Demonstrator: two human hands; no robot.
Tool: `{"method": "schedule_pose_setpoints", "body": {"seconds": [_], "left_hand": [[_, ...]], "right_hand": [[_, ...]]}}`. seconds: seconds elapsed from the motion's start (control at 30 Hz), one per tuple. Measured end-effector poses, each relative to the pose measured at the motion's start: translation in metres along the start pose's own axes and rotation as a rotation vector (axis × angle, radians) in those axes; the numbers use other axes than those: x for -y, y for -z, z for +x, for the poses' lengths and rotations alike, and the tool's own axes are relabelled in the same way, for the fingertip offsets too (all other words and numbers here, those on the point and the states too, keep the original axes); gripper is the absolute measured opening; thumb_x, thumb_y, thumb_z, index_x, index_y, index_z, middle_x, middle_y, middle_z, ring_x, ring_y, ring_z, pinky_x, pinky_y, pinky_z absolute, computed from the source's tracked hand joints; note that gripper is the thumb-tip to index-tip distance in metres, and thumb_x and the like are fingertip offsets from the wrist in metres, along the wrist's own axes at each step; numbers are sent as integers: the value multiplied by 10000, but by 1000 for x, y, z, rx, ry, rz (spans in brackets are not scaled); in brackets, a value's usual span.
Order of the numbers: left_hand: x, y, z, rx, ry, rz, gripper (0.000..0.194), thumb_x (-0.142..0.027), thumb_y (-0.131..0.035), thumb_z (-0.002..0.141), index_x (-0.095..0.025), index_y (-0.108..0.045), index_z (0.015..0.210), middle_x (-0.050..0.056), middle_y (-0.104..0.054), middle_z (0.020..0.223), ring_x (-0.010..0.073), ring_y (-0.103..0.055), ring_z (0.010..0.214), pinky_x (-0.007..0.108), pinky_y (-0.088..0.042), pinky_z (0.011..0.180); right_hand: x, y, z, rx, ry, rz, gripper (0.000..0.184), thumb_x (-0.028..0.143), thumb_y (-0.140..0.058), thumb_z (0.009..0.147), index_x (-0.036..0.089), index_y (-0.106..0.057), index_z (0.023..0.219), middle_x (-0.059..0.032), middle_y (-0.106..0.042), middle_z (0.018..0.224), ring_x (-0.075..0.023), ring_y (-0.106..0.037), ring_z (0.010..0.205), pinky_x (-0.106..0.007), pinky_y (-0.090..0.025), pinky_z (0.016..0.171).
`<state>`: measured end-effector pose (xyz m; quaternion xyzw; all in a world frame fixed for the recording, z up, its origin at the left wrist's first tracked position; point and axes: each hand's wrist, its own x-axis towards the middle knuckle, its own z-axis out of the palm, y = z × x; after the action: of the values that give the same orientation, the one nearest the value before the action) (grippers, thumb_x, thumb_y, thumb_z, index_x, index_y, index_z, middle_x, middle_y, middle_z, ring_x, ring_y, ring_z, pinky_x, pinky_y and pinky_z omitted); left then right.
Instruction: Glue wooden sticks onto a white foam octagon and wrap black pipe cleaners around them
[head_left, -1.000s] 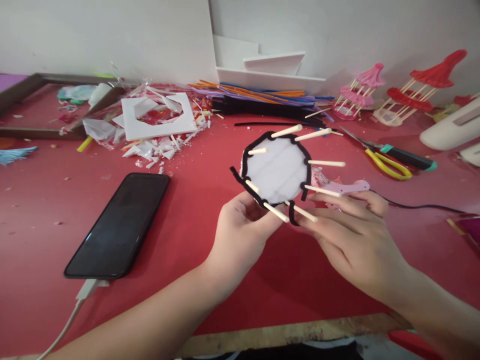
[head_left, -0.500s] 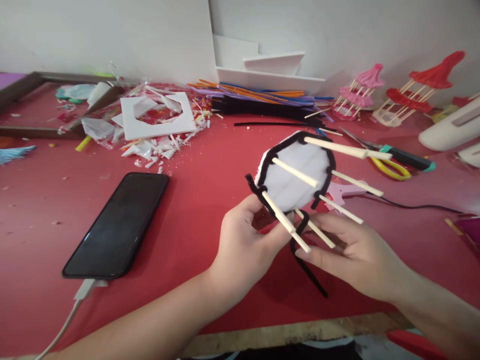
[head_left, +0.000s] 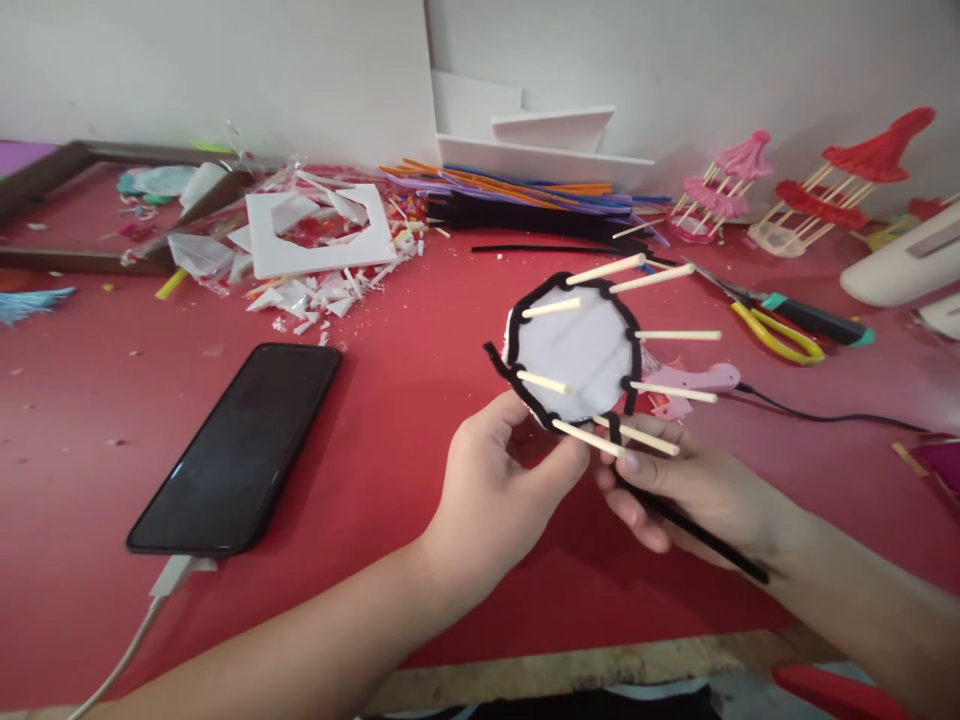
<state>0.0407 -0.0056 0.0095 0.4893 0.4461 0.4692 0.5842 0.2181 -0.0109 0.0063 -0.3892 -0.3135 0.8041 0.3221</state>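
A white octagonal foam board (head_left: 574, 355) bristles with several pale wooden sticks (head_left: 679, 335) around its rim. Black pipe cleaner (head_left: 513, 340) winds along the edge past the stick bases. My left hand (head_left: 502, 490) grips the board from its lower left, with the thumb at the near edge and the other fingers hidden beneath. At the near right side, my right hand (head_left: 690, 490) pinches the pipe cleaner's loose length between thumb and fingers, close to two sticks. The tail of that pipe cleaner runs down over the right palm toward the wrist.
A charging phone (head_left: 236, 450) lies at left. White foam scraps (head_left: 322, 260) and a bundle of pipe cleaners (head_left: 517, 205) lie behind. To the right are yellow-handled scissors (head_left: 780, 335), a pink corded tool (head_left: 697, 377) and red and pink stick models (head_left: 817, 200) .
The board has tipped, so the sticks now point more to the right. My right hand has turned and taken the loose pipe cleaner, whose tail has swung rightward.
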Motion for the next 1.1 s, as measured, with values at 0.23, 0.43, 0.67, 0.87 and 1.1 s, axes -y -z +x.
{"method": "schedule_pose_setpoints", "body": {"seconds": [0.23,0.43,0.67,0.87,1.1], "left_hand": [[4,-2,2,-30,-1,-59,63,-176,-722,799,-214,-696,842,-35,-736,767,96,-672,693,154,-482,572],[2,-3,-2,-25,-57,4,113,-196,-728,792,-230,-733,900,-31,-710,707,112,-661,664,173,-469,542],[1,-4,0,3,10,-33,188,-37,-679,732,-202,-722,812,-28,-735,760,113,-691,734,162,-504,614],[-1,-4,-1,42,5,-69,137,-79,-718,735,-201,-722,797,-19,-759,775,138,-713,760,182,-534,634],[3,-3,-1,71,53,-140,233,-26,-706,731,-218,-733,859,-21,-776,839,139,-717,804,195,-533,690]], "right_hand": [[0,0,2,-128,-89,65,259,324,-780,778,172,-571,792,99,-395,566,4,-245,428,-112,-207,375],[-2,2,-2,-114,-44,-20,287,377,-740,819,220,-500,805,129,-286,524,-10,-147,412,-133,-161,369],[-4,4,-3,-161,-38,-3,393,417,-794,737,232,-448,757,146,-194,469,-22,-133,381,-159,-154,361],[-1,5,-2,-174,-61,0,384,389,-755,761,214,-425,671,140,-197,442,-23,-124,372,-170,-147,355],[0,0,-4,-329,24,-163,340,410,-734,758,206,-478,666,117,-296,446,-30,-201,378,-180,-201,364]]}}
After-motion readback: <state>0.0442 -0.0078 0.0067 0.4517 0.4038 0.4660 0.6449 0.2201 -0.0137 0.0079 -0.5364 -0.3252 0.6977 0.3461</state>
